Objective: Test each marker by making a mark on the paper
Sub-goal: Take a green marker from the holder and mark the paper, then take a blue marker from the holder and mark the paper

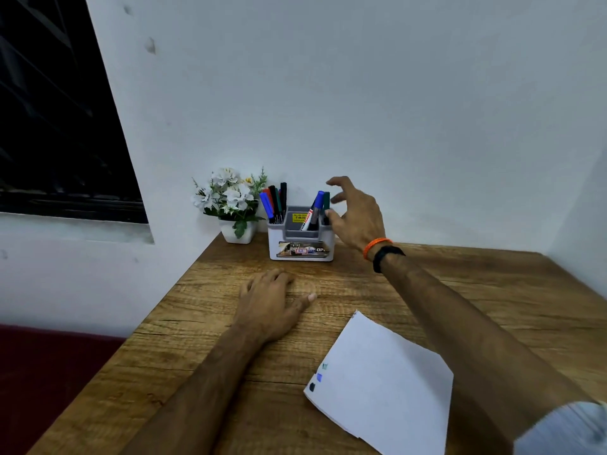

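A white and grey pen holder [301,247] stands at the back of the wooden desk [460,290]. Its left slot holds several markers [274,201] in blue, red, green and black. Its right side holds a blue-capped marker [316,210] and a green-capped marker [326,205]. My right hand [356,218] hovers just right of the holder, fingers spread, thumb close to the green-capped marker, holding nothing. My left hand [272,303] lies flat on the desk in front of the holder. A white paper [384,382] lies near me, with three small marks at its left edge: green, blue, black.
A small white pot of artificial white flowers [233,205] stands left of the holder against the wall. A dark window [59,126] is at the left. The desk's left edge drops to a dark red surface [49,372].
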The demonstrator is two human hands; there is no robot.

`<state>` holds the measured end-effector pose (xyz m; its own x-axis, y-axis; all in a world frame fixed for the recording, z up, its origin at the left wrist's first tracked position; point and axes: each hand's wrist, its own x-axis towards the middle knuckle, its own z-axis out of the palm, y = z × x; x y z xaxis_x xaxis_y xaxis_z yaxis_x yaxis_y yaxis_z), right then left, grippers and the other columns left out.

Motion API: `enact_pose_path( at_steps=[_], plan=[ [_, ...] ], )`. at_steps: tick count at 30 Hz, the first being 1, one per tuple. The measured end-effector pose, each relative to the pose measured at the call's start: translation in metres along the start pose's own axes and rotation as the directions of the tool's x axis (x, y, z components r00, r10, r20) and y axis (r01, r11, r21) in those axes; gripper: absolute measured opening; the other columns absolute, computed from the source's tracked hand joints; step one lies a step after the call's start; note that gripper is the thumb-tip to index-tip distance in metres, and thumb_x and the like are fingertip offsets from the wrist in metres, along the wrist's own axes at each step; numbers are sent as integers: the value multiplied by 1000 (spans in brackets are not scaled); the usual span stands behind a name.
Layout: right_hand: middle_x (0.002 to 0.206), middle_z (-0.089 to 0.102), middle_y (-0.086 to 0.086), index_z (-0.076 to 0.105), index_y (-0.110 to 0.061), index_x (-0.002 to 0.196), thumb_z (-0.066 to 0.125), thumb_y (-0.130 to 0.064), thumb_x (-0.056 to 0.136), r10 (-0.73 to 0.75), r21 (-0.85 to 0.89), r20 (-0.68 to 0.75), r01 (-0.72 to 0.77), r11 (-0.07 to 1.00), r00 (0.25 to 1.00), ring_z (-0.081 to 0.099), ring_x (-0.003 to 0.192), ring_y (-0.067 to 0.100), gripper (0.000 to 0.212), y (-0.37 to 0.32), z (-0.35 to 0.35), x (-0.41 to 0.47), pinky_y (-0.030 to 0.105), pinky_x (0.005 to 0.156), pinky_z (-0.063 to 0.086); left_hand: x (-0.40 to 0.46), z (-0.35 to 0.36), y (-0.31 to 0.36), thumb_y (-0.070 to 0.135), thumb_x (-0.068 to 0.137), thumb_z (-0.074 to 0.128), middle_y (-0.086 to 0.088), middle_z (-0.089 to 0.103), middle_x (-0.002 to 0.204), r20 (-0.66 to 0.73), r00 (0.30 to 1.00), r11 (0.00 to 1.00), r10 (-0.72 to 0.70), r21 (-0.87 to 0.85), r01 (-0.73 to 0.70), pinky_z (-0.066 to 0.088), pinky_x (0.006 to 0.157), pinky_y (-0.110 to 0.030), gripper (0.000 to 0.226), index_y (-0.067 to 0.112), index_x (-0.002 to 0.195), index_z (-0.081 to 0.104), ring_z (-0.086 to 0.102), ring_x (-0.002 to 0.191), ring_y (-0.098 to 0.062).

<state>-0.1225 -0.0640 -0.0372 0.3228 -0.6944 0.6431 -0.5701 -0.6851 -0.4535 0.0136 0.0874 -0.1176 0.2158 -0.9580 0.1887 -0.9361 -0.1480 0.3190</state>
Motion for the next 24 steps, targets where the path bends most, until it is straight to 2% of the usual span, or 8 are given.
enact_pose_path(
  at_steps=[2, 4, 9, 13, 16, 18, 21, 24],
  plan=[
    [108, 65, -4, 53, -25, 127, 69, -20, 84, -44, -9, -89, 43, 999, 995, 57, 70, 14, 46, -8, 2, 1, 30, 77, 50, -1, -1, 0, 69, 88, 39, 3, 37, 151, 5, 1000, 1000, -2, -2, 2, 20, 114, -44, 67, 26, 138, 43, 31, 139, -16],
    [100, 66, -5, 59, -22, 120, 69, -19, 84, -74, 39, -106, 78, 996, 992, 59, 73, 13, 37, -20, 8, 1, 31, 79, 52, 0, -2, -1, 69, 87, 40, 2, 38, 150, 13, 1000, 1000, -4, -13, 4, 21, 114, -44, 67, 25, 138, 44, 32, 138, -17],
    [90, 71, -6, 65, -18, 111, 68, -21, 86, -64, 106, 48, 59, 993, 997, 65, 86, 14, 25, -48, 32, 4, 36, 86, 56, 4, -6, -18, 73, 86, 35, 1, 39, 150, -25, 998, 997, -58, 42, 59, 24, 114, -47, 74, 22, 139, 44, 35, 137, -19],
    [101, 68, 0, 59, -19, 125, 69, -24, 86, -107, 74, 182, 95, 993, 977, 63, 96, 20, 41, -63, 48, 14, 39, 89, 54, 1, -7, -24, 74, 86, 31, 1, 36, 152, -32, 997, 994, -76, 75, 79, 20, 113, -45, 76, 22, 140, 43, 32, 138, -20],
    [116, 58, 7, 47, -26, 139, 66, -29, 87, -155, -26, 271, 168, 985, 950, 59, 104, 25, 55, -70, 57, 22, 40, 90, 52, 1, -7, -22, 74, 86, 31, -1, 36, 151, -42, 996, 994, -81, 76, 84, 19, 112, -45, 77, 20, 140, 44, 32, 138, -22],
    [124, 50, 10, 44, -29, 141, 65, -32, 88, -151, -77, 294, 181, 980, 944, 58, 107, 29, 58, -71, 62, 26, 42, 91, 52, 2, -7, -23, 74, 86, 31, -1, 35, 152, -42, 995, 992, -86, 84, 89, 20, 112, -45, 77, 20, 140, 43, 31, 138, -22],
    [125, 47, 8, 54, -30, 133, 67, -29, 86, -150, -31, 251, 163, 986, 956, 60, 101, 28, 48, -69, 66, 27, 42, 90, 54, 3, -6, -24, 75, 86, 30, -2, 34, 152, -35, 996, 992, -87, 88, 90, 20, 113, -46, 78, 20, 140, 42, 30, 138, -23],
    [114, 56, 4, 59, -25, 119, 73, -24, 82, -123, 68, 144, 114, 991, 982, 64, 87, 22, 40, -68, 65, 25, 41, 85, 56, 3, -6, -24, 75, 86, 30, -2, 35, 151, -37, 995, 992, -88, 91, 91, 21, 114, -46, 77, 20, 139, 42, 31, 138, -23]
  ],
)
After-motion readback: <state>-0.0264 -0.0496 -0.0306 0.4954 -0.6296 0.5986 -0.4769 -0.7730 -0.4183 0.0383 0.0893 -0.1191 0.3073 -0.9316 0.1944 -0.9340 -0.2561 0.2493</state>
